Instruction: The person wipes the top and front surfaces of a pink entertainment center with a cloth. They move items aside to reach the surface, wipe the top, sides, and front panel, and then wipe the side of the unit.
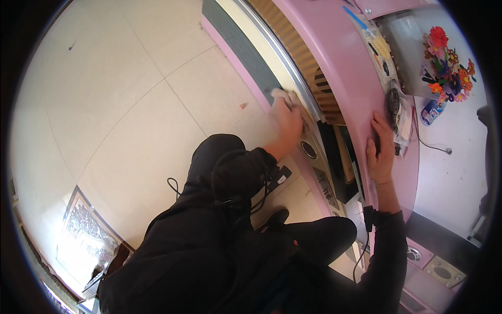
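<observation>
Low against the front of the pink cabinet, my left hand (pixel 289 117) is closed around a pale cloth (pixel 280 94). The cloth presses on the cabinet's dark and cream lower front (pixel 255 59); hand and cloth are slightly blurred. My right hand (pixel 381 157) rests palm down on the pink cabinet top (pixel 337 59), fingers spread and holding nothing. Close beside its fingers lies a clear plastic bag (pixel 402 121) with dark and pale contents. Below my left hand, a round dark speaker-like inset (pixel 308 150) shows in the cabinet front.
Artificial flowers (pixel 449 70) and a blue can (pixel 432 112) stand on the white surface, near a thin cable (pixel 431 146). A blue-handled tool (pixel 355 17) lies on printed paper. A black device (pixel 280 178) with cables is near my leg. Tiled floor (pixel 117 78) spreads to the left.
</observation>
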`<action>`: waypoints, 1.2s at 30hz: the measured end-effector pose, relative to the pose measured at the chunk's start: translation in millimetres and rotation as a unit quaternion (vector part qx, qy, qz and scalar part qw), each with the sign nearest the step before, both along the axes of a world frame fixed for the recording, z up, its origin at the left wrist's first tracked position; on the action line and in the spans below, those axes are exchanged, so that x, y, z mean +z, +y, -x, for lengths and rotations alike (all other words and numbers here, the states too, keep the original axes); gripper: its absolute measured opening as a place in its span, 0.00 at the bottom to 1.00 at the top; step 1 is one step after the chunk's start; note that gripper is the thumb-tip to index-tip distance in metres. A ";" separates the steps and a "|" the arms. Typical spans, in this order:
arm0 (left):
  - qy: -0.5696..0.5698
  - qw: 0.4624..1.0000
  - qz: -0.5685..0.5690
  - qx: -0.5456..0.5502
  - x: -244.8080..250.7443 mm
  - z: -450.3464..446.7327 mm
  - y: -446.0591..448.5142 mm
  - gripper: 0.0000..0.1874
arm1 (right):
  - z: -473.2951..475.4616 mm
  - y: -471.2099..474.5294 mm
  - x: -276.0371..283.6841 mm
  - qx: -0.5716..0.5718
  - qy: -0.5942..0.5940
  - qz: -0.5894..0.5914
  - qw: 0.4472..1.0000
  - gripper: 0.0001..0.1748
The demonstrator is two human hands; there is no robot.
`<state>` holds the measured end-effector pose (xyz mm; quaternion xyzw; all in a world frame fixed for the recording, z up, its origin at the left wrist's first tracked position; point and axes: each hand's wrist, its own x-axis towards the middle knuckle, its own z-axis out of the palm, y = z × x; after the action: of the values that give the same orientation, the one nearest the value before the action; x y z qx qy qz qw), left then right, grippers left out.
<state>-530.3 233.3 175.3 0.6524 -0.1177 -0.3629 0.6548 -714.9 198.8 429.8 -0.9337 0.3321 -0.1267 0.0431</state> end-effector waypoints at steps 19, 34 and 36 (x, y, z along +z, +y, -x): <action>0.158 0.977 0.141 0.021 -10.0 -104.8 -41.4 0.24 | -0.1 -3.4 -0.9 -0.024 -0.013 -0.011 1.000 0.24; 0.244 0.954 0.088 0.150 -54.1 -47.2 -49.7 0.07 | 1.7 -4.2 -2.2 -0.013 -0.016 -0.004 1.000 0.24; 0.348 0.918 0.115 0.148 -66.9 -87.4 -62.8 0.06 | 1.1 -5.2 -1.9 -0.009 -0.017 -0.001 1.000 0.24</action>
<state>-442.9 170.5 108.5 0.4147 0.1749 -0.4498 0.7715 -716.0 193.6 427.9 -0.9282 0.3402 -0.1429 0.0488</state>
